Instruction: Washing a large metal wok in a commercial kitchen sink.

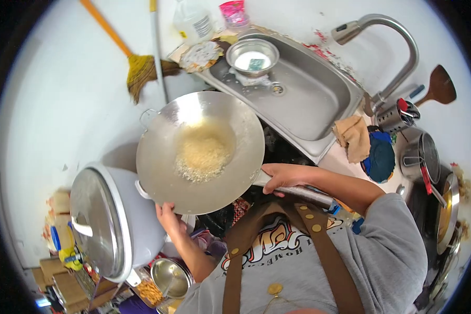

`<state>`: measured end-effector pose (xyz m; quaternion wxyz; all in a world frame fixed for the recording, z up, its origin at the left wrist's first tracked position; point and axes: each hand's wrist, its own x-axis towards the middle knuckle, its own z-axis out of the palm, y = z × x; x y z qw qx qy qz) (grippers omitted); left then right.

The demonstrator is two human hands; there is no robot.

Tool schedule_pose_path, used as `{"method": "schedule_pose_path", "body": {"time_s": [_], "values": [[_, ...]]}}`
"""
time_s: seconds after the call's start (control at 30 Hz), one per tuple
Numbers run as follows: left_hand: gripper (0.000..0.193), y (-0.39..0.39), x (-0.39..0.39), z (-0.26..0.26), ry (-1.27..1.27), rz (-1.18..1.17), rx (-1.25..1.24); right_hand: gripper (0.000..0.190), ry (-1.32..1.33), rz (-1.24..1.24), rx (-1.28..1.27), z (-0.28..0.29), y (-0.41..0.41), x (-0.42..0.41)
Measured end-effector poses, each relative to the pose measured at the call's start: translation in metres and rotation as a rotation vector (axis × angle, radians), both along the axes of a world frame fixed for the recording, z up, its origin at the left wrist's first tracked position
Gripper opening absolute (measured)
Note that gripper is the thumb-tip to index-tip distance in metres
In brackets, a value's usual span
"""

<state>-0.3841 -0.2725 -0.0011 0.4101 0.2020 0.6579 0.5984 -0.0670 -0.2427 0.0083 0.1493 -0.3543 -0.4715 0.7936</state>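
Observation:
A large metal wok (235,192) is held up between my hands, left of the sink. Cloudy yellowish liquid with foam (202,157) lies in its bowl. My right hand (284,178) is closed around the base of the long handle. My left hand (170,219) grips the near rim at the lower left; some of its fingers are hidden beneath the wok. Beyond the wok, a metal bowl (239,45) stands in the sink's left end, with white suds and a green scouring pad (256,64) in it.
The stainless sink (310,106) has a curved faucet (412,51) at its right. A large lidded rice cooker (141,223) stands close on the left. Cloths (351,137), a utensil holder (394,117) and a saucepan (412,165) are at the right. A broom (141,74) leans behind.

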Motion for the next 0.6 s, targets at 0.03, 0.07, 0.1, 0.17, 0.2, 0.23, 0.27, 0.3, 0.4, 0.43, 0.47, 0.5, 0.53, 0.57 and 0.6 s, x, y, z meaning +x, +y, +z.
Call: {"method": "schedule_pose_path", "body": {"time_s": [0.03, 0.07, 0.1, 0.17, 0.2, 0.23, 0.27, 0.3, 0.4, 0.43, 0.47, 0.5, 0.53, 0.57, 0.6], "values": [[0.039, 0.001, 0.003, 0.007, 0.001, -0.022, 0.001, 0.030, 0.010, 0.013, 0.018, 0.006, 0.000, 0.002], [0.040, 0.002, 0.006, 0.014, 0.005, -0.028, 0.050, 0.029, 0.019, 0.029, 0.036, 0.010, -0.001, 0.004], [0.041, 0.004, 0.010, 0.021, 0.008, -0.035, 0.099, 0.026, -0.017, 0.022, 0.062, 0.011, -0.001, 0.007], [0.041, 0.012, 0.015, 0.039, 0.037, -0.078, 0.068, 0.024, 0.013, -0.009, 0.055, 0.018, -0.001, 0.012], [0.042, 0.016, 0.016, 0.044, 0.066, -0.101, 0.036, 0.023, 0.041, -0.021, 0.047, 0.022, -0.001, 0.015], [0.041, 0.023, 0.015, 0.043, 0.084, -0.125, 0.047, 0.022, 0.071, -0.039, 0.035, 0.027, -0.002, 0.018], [0.041, 0.029, 0.018, 0.045, 0.085, -0.136, 0.051, 0.022, 0.072, -0.049, 0.039, 0.031, -0.003, 0.020], [0.040, 0.035, 0.022, 0.048, 0.063, -0.170, 0.089, 0.022, 0.072, -0.085, 0.050, 0.034, -0.004, 0.023], [0.039, 0.059, 0.032, 0.043, 0.010, -0.247, 0.168, 0.022, 0.050, -0.179, 0.064, 0.047, -0.009, 0.034], [0.038, 0.068, 0.037, 0.041, -0.018, -0.280, 0.206, 0.021, 0.030, -0.227, 0.064, 0.051, -0.012, 0.038], [0.038, 0.077, 0.046, 0.041, -0.022, -0.292, 0.207, 0.021, 0.027, -0.240, 0.065, 0.053, -0.013, 0.043], [0.037, 0.084, 0.056, 0.043, -0.047, -0.345, 0.210, 0.021, 0.055, -0.293, 0.033, 0.054, -0.016, 0.048], [0.036, 0.092, 0.066, 0.044, -0.073, -0.398, 0.214, 0.020, 0.083, -0.346, 0.002, 0.057, -0.020, 0.053], [0.030, 0.103, 0.072, 0.038, -0.096, -0.394, 0.228, 0.020, 0.080, -0.413, -0.019, 0.062, -0.025, 0.056], [0.030, 0.113, 0.081, 0.035, -0.101, -0.412, 0.235, 0.020, 0.077, -0.430, -0.011, 0.065, -0.029, 0.061]]}}
